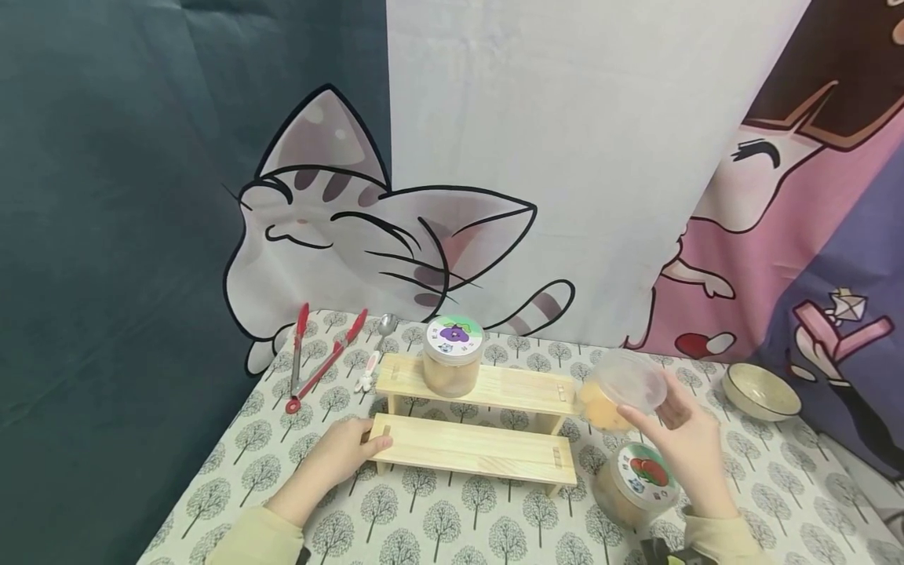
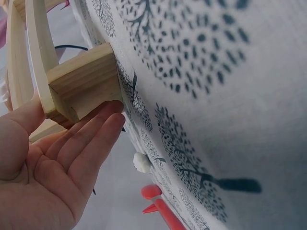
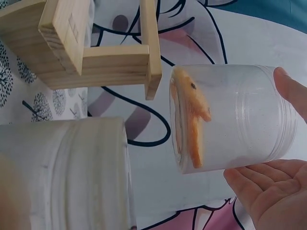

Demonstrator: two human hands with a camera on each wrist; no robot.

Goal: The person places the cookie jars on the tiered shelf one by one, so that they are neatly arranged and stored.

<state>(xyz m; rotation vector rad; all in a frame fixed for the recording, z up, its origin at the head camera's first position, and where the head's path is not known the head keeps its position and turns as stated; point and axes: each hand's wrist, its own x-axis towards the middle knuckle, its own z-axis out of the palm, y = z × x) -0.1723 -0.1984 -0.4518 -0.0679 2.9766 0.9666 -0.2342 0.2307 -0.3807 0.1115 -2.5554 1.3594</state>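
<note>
My left hand [image 1: 344, 450] grips the left end of the lower step of a two-tier wooden shelf [image 1: 473, 445], thumb on top and fingers around the end, close to a leg. My right hand [image 1: 688, 439] holds a clear plastic jar [image 3: 235, 115] up beside the shelf's right end, thumb on one side and fingers on the other. Orange pieces [image 3: 192, 120] lie at the jar's bottom. On the upper step stands a jar with a purple-picture lid [image 1: 452, 357]. Below my right hand, a jar with a red-picture lid [image 1: 636, 486] stands on the cloth.
Red-tipped tongs [image 1: 318, 377] lie spread at the left, next to a spoon with a white rabbit-shaped handle [image 1: 369, 373]. A cream bowl [image 1: 761, 392] sits at the far right. The tree-print tablecloth [image 1: 395, 510] ends at a cartoon cat curtain [image 1: 537, 157] behind.
</note>
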